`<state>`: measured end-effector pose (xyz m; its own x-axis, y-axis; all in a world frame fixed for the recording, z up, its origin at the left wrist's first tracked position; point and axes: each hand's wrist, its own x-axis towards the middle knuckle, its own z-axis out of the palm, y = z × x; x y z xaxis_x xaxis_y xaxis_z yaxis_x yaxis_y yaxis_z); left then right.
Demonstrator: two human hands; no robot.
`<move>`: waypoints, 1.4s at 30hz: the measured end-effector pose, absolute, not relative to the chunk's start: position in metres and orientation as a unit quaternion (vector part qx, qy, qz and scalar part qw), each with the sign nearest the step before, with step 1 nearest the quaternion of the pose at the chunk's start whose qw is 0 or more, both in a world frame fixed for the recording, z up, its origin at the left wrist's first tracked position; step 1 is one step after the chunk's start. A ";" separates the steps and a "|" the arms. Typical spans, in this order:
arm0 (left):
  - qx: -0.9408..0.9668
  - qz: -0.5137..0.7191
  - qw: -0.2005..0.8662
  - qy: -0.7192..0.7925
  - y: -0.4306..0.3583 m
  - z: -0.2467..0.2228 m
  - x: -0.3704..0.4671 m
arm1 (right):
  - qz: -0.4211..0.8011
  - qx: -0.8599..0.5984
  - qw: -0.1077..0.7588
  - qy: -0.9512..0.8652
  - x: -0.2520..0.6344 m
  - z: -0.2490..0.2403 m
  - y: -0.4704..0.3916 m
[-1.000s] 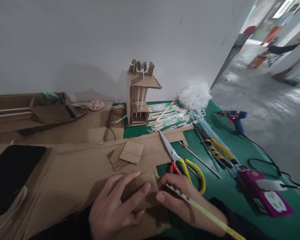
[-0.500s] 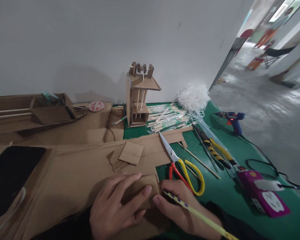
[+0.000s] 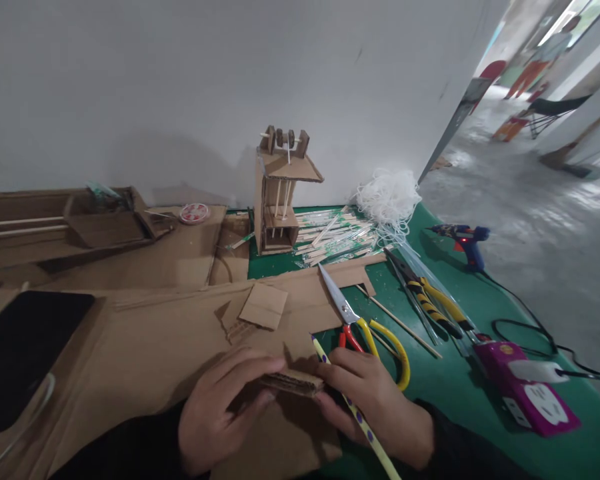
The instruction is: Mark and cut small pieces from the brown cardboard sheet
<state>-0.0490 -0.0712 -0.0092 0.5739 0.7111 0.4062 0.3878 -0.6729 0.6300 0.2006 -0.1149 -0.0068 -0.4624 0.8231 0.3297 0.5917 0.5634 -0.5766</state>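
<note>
Between my hands, above the big cardboard sheet (image 3: pixel 150 347), is a small cardboard piece (image 3: pixel 295 383) turned edge-on, its layered corrugated edge facing me. My left hand (image 3: pixel 230 407) grips its left end with fingers above and thumb below. My right hand (image 3: pixel 370 400) pinches the right end and also holds a yellow pencil with purple dots (image 3: pixel 357 417), slanted across the fingers. Scissors (image 3: pixel 350 320) with red and yellow handles lie just beyond my right hand. Flat cardboard offcuts (image 3: pixel 263 305) rest on the sheet ahead of my left hand.
A cardboard tower with sticks (image 3: pixel 276 200) stands by the wall. Near it are wrapped sticks (image 3: pixel 330 233) and white string (image 3: pixel 387 200). To the right are pliers (image 3: pixel 430 300), a glue gun (image 3: pixel 463 237) and a purple power strip (image 3: pixel 525 383). A black phone-like slab (image 3: pixel 30 360) lies left.
The cardboard piece has been tilted from face-up to edge-on. My left fingers have closed round its end, and the pencil now points up more steeply in my right hand.
</note>
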 end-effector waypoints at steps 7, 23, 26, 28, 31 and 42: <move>0.916 0.353 0.058 0.183 -0.067 0.005 -0.045 | 0.158 -0.453 0.235 -0.845 0.207 -0.012 -0.110; 0.951 0.263 -0.032 0.161 -0.065 -0.006 -0.042 | 0.242 -0.424 0.254 -0.835 0.206 -0.003 -0.107; 0.955 0.248 -0.031 0.160 -0.066 -0.008 -0.043 | 0.258 -0.409 0.216 -0.848 0.205 0.002 -0.107; 0.958 0.237 -0.029 0.161 -0.067 -0.007 -0.042 | 0.266 -0.408 0.188 -0.853 0.205 0.003 -0.107; 0.964 0.203 -0.020 0.173 -0.068 -0.002 -0.042 | 0.267 -0.412 0.166 -0.855 0.206 0.002 -0.106; 0.956 0.136 0.096 0.242 -0.071 0.006 -0.042 | 0.246 -0.410 0.146 -0.866 0.207 -0.002 -0.107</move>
<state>-0.0422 -0.0709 0.0055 0.8459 0.4883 0.2145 0.4359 -0.8647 0.2494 0.2070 -0.1071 -0.0016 -0.6209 0.7822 0.0518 0.6382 0.5428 -0.5459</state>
